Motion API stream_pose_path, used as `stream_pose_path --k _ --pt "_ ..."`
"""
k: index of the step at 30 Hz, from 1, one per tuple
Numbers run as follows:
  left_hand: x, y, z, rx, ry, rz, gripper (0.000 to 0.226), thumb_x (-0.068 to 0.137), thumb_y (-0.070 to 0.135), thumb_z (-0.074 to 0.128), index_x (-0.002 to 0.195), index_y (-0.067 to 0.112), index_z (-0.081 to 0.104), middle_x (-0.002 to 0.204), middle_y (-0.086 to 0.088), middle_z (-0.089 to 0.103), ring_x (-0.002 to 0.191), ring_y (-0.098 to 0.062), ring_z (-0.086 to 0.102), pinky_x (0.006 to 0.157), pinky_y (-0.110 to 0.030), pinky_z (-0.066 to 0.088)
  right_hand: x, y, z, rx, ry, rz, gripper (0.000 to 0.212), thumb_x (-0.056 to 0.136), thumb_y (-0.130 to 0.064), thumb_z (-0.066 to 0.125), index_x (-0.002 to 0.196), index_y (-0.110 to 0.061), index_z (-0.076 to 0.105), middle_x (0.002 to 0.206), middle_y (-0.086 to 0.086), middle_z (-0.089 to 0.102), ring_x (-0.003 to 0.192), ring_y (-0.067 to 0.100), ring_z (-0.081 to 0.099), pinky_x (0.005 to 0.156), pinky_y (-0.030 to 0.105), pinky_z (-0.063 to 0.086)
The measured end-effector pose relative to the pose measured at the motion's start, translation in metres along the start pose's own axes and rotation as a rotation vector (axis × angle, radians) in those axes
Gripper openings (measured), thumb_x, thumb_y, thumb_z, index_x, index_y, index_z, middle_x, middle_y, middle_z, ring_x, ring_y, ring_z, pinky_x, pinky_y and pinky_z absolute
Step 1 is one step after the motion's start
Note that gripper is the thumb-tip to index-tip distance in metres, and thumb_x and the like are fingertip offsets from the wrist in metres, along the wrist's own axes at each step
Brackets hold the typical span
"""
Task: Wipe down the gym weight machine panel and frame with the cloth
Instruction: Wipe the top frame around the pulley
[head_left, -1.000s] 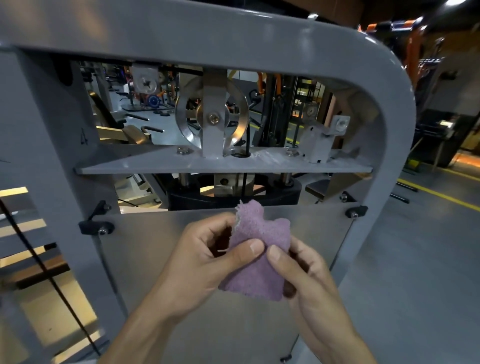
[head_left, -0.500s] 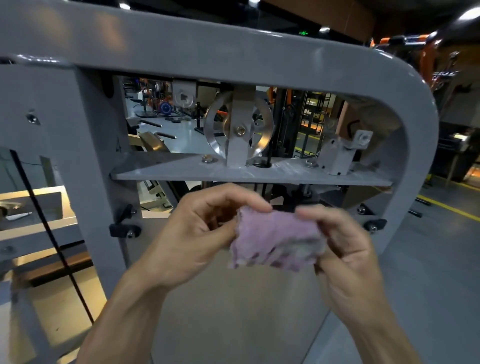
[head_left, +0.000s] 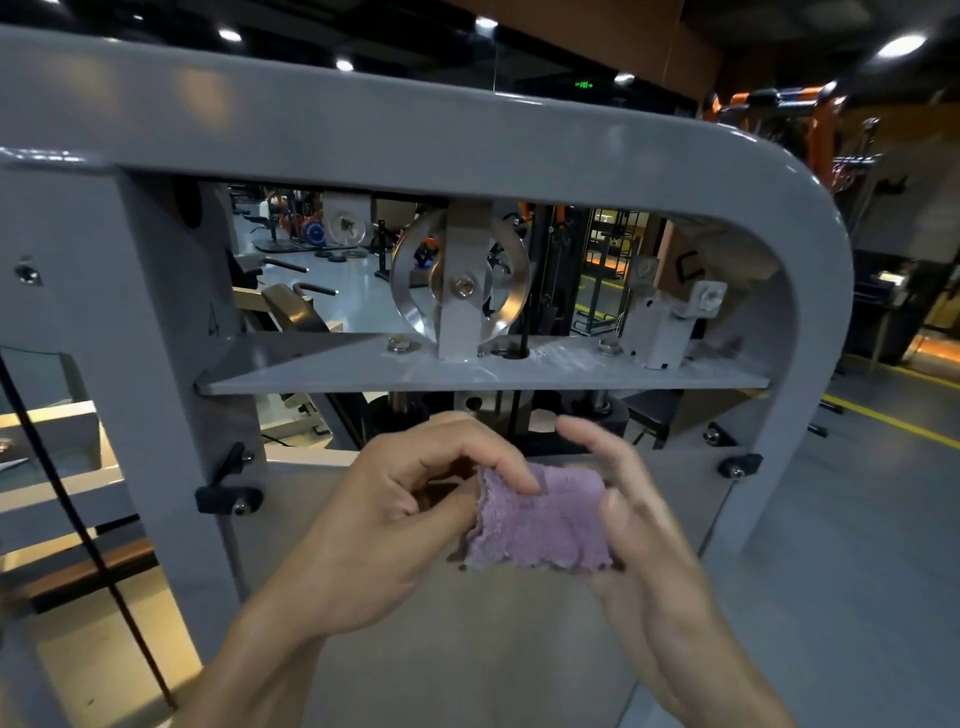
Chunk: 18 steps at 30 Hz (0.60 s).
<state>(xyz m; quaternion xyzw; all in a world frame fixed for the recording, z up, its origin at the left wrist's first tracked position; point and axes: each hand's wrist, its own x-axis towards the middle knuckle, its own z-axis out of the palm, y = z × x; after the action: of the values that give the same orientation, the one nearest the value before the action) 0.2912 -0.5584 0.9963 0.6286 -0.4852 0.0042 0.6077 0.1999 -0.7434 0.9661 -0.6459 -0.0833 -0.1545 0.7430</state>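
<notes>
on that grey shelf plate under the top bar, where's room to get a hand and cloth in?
Free: the shelf plate left of the pulley, bare up to the left upright. Crowded: pulley, cable hole, bolts and the bracket fill the middle and right.
</notes>
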Motion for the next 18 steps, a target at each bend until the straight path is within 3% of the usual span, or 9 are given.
stream_pose_path --k 1,4,7,10,13,16,18 --pt "0.0 -0.001 0.002 0.034 0.01 0.008 0.04 0.09 -0.011 0.052 0.096 0.02 0.076 0.1 -0.006 0.069 0.092 -0.022 0.068 0.077 -0.024 0.049 -0.002 0.001 0.003 -0.01 0.007 0.012 0.069 0.071 -0.057 0.084 0.128 -0.026 0.064 0.123 0.013 0.069 0.113 0.032 0.067 0.094 0.055 0.053" --pt "-0.001 -0.001 0.005 0.098 0.027 0.013 0.047 0.085 -0.013 0.045 0.098 0.02 0.076 0.109 -0.004 0.07 0.11 -0.028 0.065 0.09 -0.029 0.05 -0.002 -0.003 0.006 -0.087 0.151 -0.063 0.037 0.074 -0.032 0.083 0.106 -0.017 0.074 0.103 0.019 0.075 0.095 0.044 0.068 0.085 0.051 0.052" --pt "-0.001 0.003 0.01 0.117 0.072 0.034 0.039 0.094 0.004 0.043 0.114 0.02 0.072 0.124 0.001 0.067 0.126 -0.025 0.058 0.1 -0.021 0.044 0.001 -0.007 0.003 -0.334 0.345 -0.188 0.018 0.079 -0.018 0.083 0.093 -0.024 0.074 0.085 0.006 0.075 0.076 0.023 0.068 0.069 0.036 0.056" --pt "0.001 0.007 0.028 0.29 0.086 0.079 0.04 0.105 0.036 0.034 0.136 0.028 0.058 0.139 0.012 0.055 0.138 -0.022 0.046 0.109 -0.021 0.034 0.002 -0.005 0.028 -0.353 0.282 -0.25 0.017 0.076 -0.02 0.08 0.09 -0.021 0.071 0.076 0.005 0.07 0.069 0.022 0.066 0.062 0.038 0.06" --pt "0.003 0.005 0.042 0.404 0.113 0.076 0.059 0.104 0.063 0.016 0.147 0.035 0.045 0.142 0.023 0.044 0.142 -0.015 0.038 0.109 -0.013 0.027 -0.001 0.005 0.048 -0.366 0.239 -0.268 0.014 0.081 -0.032 0.073 0.088 -0.022 0.066 0.072 0.008 0.065 0.066 0.014 0.059 0.061 0.022 0.049" --pt "0.003 -0.001 0.042 0.427 0.17 0.062 0.067 0.099 0.072 0.008 0.149 0.039 0.039 0.141 0.025 0.041 0.14 -0.011 0.036 0.106 -0.009 0.025 -0.006 0.008 0.046 -0.349 0.216 -0.245 0.019 0.08 -0.038 0.069 0.094 -0.026 0.07 0.078 0.006 0.069 0.072 0.022 0.065 0.066 0.022 0.051" --pt "0.001 -0.004 0.041 0.382 0.182 0.034 0.067 0.097 0.076 0.008 0.148 0.043 0.036 0.14 0.026 0.041 0.14 -0.013 0.036 0.107 -0.013 0.028 -0.006 0.011 0.042 -0.318 0.199 -0.19 0.016 0.076 -0.028 0.072 0.092 -0.026 0.074 0.078 0.002 0.072 0.074 0.008 0.068 0.069 0.017 0.052"
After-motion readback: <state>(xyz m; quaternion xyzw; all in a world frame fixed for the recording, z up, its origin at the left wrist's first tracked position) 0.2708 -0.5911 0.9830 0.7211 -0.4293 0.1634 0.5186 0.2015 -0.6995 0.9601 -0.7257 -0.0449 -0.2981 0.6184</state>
